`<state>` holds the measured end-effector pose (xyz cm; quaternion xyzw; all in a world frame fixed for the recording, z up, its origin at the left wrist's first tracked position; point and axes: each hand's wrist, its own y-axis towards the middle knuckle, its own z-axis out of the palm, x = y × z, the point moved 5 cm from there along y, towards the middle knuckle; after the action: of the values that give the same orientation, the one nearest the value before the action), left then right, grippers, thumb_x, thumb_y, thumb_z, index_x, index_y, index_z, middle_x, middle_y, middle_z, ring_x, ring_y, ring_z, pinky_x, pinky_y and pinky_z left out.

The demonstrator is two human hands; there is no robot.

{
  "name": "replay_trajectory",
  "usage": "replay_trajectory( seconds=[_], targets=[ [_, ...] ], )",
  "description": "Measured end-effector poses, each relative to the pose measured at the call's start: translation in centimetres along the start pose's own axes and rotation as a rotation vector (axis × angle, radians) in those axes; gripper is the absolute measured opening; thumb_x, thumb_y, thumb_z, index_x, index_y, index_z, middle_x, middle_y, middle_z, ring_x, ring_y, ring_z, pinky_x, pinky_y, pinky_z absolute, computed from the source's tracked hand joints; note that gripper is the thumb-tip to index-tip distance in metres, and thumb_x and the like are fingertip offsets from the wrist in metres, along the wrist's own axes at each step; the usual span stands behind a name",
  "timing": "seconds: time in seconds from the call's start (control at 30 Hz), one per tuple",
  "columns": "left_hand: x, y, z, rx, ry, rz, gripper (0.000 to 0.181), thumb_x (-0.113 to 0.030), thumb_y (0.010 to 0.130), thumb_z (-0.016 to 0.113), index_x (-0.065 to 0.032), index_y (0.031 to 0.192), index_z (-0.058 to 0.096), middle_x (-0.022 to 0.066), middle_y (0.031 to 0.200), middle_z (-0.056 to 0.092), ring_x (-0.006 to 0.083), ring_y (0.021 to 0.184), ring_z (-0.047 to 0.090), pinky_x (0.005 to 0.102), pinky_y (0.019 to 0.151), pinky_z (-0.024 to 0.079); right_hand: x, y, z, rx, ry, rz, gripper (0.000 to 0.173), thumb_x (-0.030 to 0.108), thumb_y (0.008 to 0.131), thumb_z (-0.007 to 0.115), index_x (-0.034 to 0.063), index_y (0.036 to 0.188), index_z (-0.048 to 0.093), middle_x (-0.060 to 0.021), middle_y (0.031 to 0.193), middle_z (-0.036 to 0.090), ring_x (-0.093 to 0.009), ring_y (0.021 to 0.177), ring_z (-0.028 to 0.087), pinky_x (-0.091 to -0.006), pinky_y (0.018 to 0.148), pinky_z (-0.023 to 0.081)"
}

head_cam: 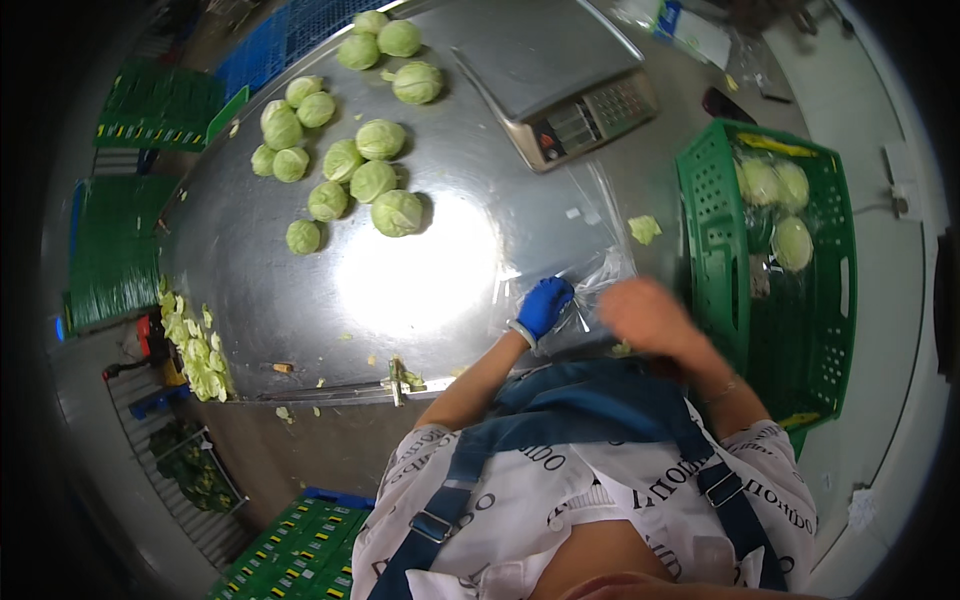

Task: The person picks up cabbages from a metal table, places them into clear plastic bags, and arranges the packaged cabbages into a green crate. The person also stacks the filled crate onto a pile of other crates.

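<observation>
My left hand (546, 304), in a blue glove, is closed on the gathered edge of a clear plastic bag (609, 268) near the front of the steel table (450, 360). The thin film spreads flat and wrinkled over the metal. Just to the right, my bare right hand (643, 315) is blurred by motion; its fingers and anything in them cannot be made out. Several green cabbages (396, 213) lie loose across the table's left and far parts. A torn cabbage leaf (645, 229) rests beyond my right hand.
A digital scale (592, 112) stands at the far right of the table. Beside my right arm, a green plastic crate (795, 337) holds several wrapped cabbages (792, 244). Leaf trimmings (196, 349) heap at the left corner. A knife (395, 381) lies at the front edge.
</observation>
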<state>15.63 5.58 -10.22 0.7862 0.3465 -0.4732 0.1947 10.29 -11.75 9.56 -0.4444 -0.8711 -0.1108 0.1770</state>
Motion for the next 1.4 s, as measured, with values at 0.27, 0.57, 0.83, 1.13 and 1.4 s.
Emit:
replay_trajectory(
  seconds=[0.27, 0.57, 0.83, 1.13, 1.4],
  targets=[
    [-0.7, -3.1, -10.5, -0.186, 0.117, -0.063, 0.011, -0.01, 0.092, 0.057, -0.0041, 0.101, 0.061, 0.0204, 0.095, 0.064, 0.0407, 0.089, 0.063, 0.0479, 0.076, 0.05, -1.0, 7.1, 13.2, 0.344, 0.516, 0.562, 0.058, 0.027, 0.09, 0.071, 0.0034, 0.138, 0.048, -0.0158, 0.123, 0.064, -0.029, 0.103, 0.068, -0.0388, 0.09, 0.054],
    [9.6, -6.7, -10.1, -0.206, -0.232, -0.083, 0.02, -0.011, 0.092, 0.059, -0.0039, 0.11, 0.065, 0.0179, 0.106, 0.068, 0.0369, 0.102, 0.064, 0.0431, 0.087, 0.051, -4.5, 33.6, 4.5, 0.0, 0.635, 0.394, 0.064, 0.03, 0.083, 0.08, 0.0038, 0.136, 0.054, -0.0156, 0.126, 0.064, -0.026, 0.116, 0.063, -0.0372, 0.097, 0.051],
    [12.0, -7.8, -10.5, -0.214, -0.158, 0.083, 0.027, -0.019, 0.086, 0.065, -0.0099, 0.111, 0.07, 0.0159, 0.111, 0.069, 0.0345, 0.106, 0.065, 0.0423, 0.092, 0.052, -2.4, 70.3, 7.3, -0.292, 0.078, -0.029, 0.093, 0.019, 0.072, 0.085, 0.0161, 0.151, 0.035, -0.0183, 0.153, 0.035, -0.039, 0.139, 0.038, -0.0475, 0.113, 0.037],
    [11.9, -7.3, -13.9, 0.153, -0.19, -0.171, 0.014, -0.01, 0.087, 0.059, -0.0094, 0.097, 0.069, 0.0147, 0.108, 0.069, 0.0314, 0.093, 0.066, 0.0415, 0.083, 0.052, -5.1, 85.4, 12.8, -0.137, -0.204, -0.03, 0.099, 0.022, 0.062, 0.088, 0.0237, 0.149, 0.04, -0.0155, 0.152, 0.036, -0.041, 0.134, 0.044, -0.0469, 0.105, 0.046],
    [11.6, -8.0, -12.6, -0.11, -0.25, 0.108, 0.022, -0.014, 0.091, 0.056, -0.0044, 0.108, 0.067, 0.0169, 0.109, 0.067, 0.03, 0.104, 0.063, 0.039, 0.094, 0.05, -3.2, 60.9, 10.8, 0.025, 1.879, 0.31, 0.089, 0.052, 0.084, 0.069, 0.017, 0.156, 0.03, -0.0139, 0.158, 0.036, -0.032, 0.144, 0.037, -0.0512, 0.12, 0.03]
  ],
)
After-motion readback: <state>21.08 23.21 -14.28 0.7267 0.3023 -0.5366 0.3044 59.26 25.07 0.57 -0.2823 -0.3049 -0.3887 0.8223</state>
